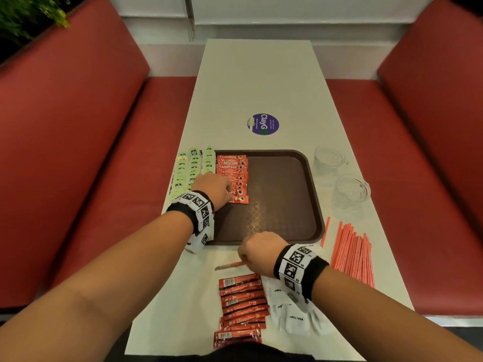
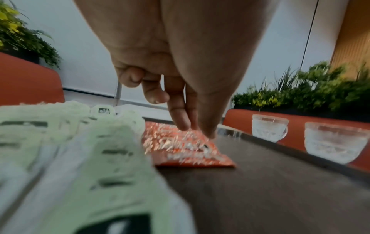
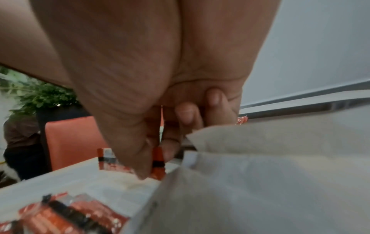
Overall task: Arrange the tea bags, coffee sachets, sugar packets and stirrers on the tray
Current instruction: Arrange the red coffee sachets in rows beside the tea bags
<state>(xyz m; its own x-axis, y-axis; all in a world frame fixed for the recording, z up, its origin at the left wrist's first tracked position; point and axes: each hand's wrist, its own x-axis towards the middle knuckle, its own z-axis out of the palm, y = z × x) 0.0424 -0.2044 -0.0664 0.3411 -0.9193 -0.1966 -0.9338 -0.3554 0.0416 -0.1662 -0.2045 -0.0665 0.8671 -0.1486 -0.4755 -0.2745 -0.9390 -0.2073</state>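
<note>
1. The right hand point(image 1: 257, 250) pinches one coffee sachet point(image 1: 230, 265) between thumb and fingers, just in front of the tray's point(image 1: 312, 178) near rim; its long axis runs left to right across the bench point(image 1: 256, 82).
2. The left hand point(image 1: 213, 186) rests with straightened fingertips on the near end of the sachet row point(image 1: 234, 176) along the tray's left side.
3. That row lies ahead and left of the held sachet, so the next slot sits just beside the left fingers; the right hand is nearer the loose sachets point(image 1: 241, 307).
4. Tea bags point(image 1: 192, 168) lie left of the tray, sugar packets point(image 1: 295, 314) and stirrers point(image 1: 351, 252) off it.
</note>
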